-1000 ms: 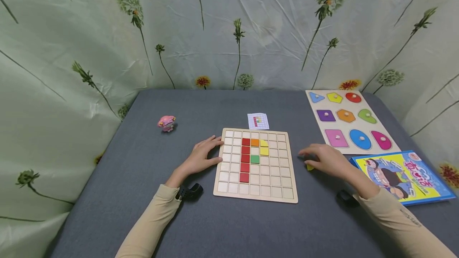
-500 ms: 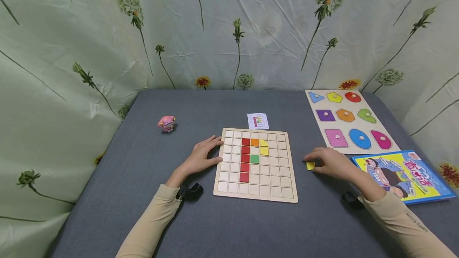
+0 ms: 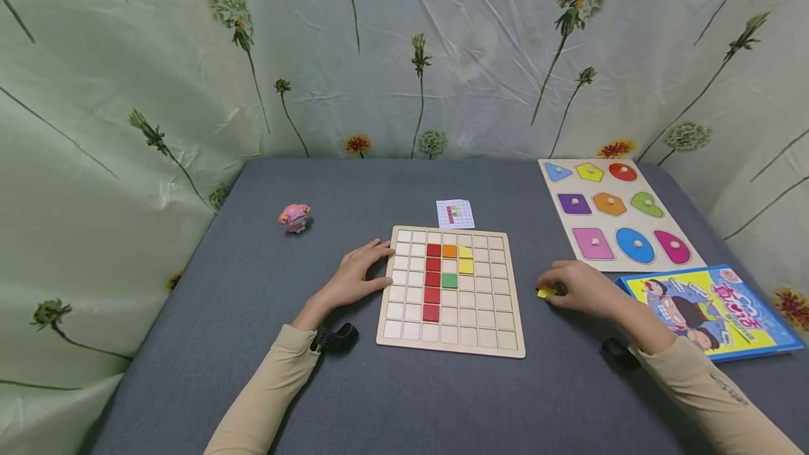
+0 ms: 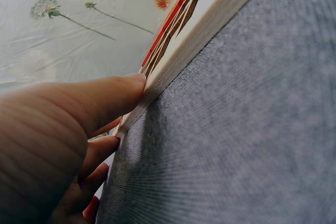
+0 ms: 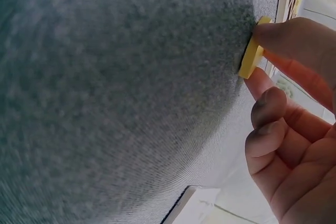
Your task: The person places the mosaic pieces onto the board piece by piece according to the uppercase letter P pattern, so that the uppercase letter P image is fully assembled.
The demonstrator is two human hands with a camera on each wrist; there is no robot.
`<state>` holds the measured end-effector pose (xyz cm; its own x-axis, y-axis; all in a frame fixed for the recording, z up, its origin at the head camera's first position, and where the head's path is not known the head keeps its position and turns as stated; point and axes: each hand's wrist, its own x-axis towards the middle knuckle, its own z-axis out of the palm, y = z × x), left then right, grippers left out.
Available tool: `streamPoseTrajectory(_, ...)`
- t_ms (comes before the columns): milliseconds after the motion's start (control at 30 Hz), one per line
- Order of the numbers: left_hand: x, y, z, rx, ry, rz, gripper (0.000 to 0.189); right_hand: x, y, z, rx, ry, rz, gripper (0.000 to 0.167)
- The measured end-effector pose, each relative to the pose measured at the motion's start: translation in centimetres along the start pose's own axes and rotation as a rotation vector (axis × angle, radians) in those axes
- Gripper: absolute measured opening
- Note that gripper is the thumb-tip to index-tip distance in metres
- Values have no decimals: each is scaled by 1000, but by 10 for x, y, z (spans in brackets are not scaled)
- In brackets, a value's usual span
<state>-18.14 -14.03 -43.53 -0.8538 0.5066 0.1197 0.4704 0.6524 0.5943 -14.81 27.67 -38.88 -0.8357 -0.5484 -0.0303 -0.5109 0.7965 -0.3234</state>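
A wooden grid board (image 3: 468, 338) lies flat on the grey table. It bears a column of red tiles (image 3: 432, 278), an orange tile (image 3: 449, 251), two yellow tiles (image 3: 465, 267) and a green tile (image 3: 449, 281). My left hand (image 3: 354, 276) touches the board's left edge with thumb and fingertips. The left wrist view shows the thumb (image 4: 113, 95) against the rim. To the right of the board, my right hand (image 3: 581, 286) pinches a yellow square tile (image 5: 254, 56) between thumb and finger, close to the tabletop. Part of the tile is hidden by the fingers.
A small pattern card (image 3: 455, 214) lies behind the board. A pink toy figure (image 3: 293, 218) stands at the left. On the right are a knobbed shape puzzle (image 3: 592, 219) and a blue-edged, brightly printed box (image 3: 714, 311), near the right forearm.
My right hand has come down onto the loose yellow tile, and its fingers have closed on it. The left hand and the board stay where they were.
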Motion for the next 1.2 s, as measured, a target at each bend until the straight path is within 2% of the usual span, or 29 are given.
streamPoseTrajectory(467, 1, 0, 1, -12, -5, -6, 55, 6, -8, 4, 2, 55, -73, 20)
streamPoseTrajectory(733, -2, -1, 1, -25, 44, 53, 55, 15, -16, 5, 2, 59, -121, 19)
streamPoseTrajectory(967, 0, 0, 0, -26, 0, -16, 55, 26, -24, 5, -2, 53, -154, 19)
streamPoseTrajectory(1200, 0, 1, -2, -9, -13, -24, 55, 37, -34, 9, -12, 31, -185, 18)
